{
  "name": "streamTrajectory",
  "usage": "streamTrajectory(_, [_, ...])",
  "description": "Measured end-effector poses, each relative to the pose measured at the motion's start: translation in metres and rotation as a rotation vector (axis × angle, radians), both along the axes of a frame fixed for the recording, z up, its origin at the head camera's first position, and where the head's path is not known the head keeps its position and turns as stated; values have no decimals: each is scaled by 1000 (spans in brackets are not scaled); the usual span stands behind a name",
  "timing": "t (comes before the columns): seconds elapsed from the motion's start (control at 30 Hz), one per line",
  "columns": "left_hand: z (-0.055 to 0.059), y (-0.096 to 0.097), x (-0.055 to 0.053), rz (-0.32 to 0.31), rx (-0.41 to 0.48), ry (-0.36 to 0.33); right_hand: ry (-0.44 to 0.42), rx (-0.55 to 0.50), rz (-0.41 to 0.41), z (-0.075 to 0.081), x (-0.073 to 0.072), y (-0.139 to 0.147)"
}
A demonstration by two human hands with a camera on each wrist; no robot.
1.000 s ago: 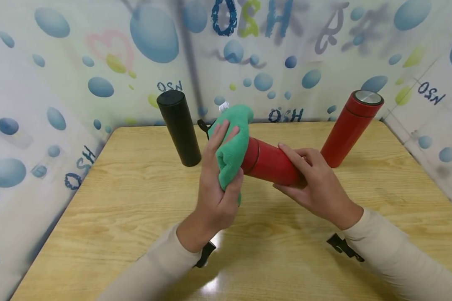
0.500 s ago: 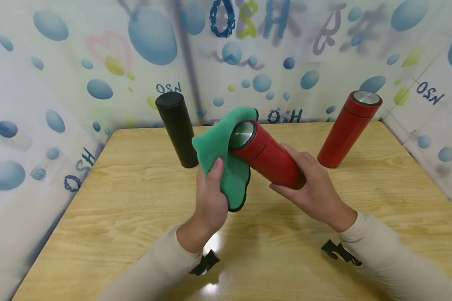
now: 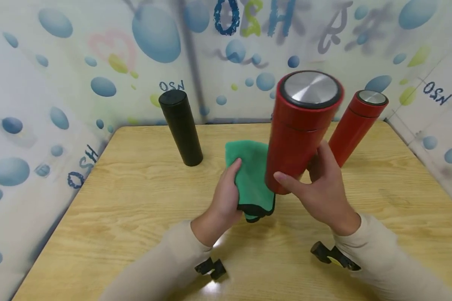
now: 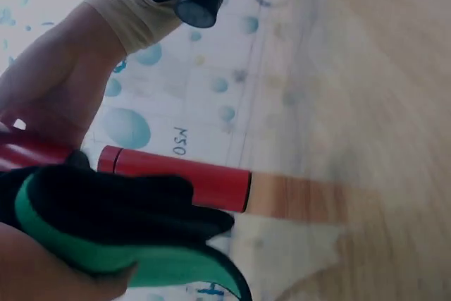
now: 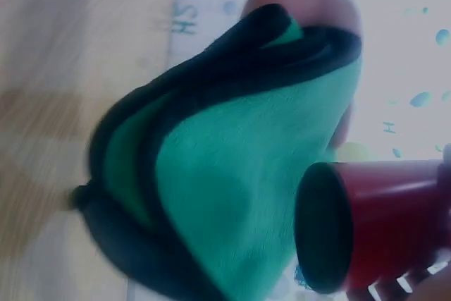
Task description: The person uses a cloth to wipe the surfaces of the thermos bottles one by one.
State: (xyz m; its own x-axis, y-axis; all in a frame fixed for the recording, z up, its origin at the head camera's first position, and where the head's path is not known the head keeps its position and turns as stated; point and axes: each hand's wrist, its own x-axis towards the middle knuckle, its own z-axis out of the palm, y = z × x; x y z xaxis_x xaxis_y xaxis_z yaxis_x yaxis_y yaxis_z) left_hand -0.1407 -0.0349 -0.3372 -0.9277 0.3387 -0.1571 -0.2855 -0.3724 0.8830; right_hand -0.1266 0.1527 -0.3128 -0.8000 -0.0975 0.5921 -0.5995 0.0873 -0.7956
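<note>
My left hand grips a folded green cloth with black edging, thumb on its near face. In my right hand is a red thermos flask, held near its base with the silver-topped lid facing up toward the head camera. The flask's lower side overlaps the cloth's right edge in the head view. From the right wrist, the flask's dark base shows beside the cloth. The left wrist view has the cloth in front, hiding part of the held flask.
A black flask stands at the back left of the wooden table. A second red flask stands at the back right, partly behind the held one. A patterned wall rises behind the table.
The cloth has come off the flask's lid and moved lower, now folded in the left hand. The right hand has turned the flask from tilted left to nearly upright, closer to the head camera.
</note>
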Motion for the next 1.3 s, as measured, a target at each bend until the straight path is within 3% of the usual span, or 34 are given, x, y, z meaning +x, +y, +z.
streamTrajectory(0.17, [-3, 3, 1, -91, 33, -94, 50, -165, 79, 0, 0, -5])
streamTrajectory(0.3, [0, 4, 3, -96, 52, -105, 50, -209, 101, -3, -1, -6])
streamTrajectory(0.63, [12, 1, 1, 12, 32, -137, 62, -212, 78, -8, -3, -7])
streamTrajectory(0.87, [9, 4, 4, -82, -5, -112, 88, -188, 98, -11, -4, -6])
streamTrajectory(0.97, [6, 5, 6, -82, -10, -125, 89, -170, 65, -12, -9, -3])
streamTrajectory(1.1, [3, -2, 8, -15, -25, -168, 40, -133, -20, -17, -26, 8])
streamTrajectory(1.3, [0, -29, 13, 80, -74, -158, -143, 62, -211, -42, -63, 34])
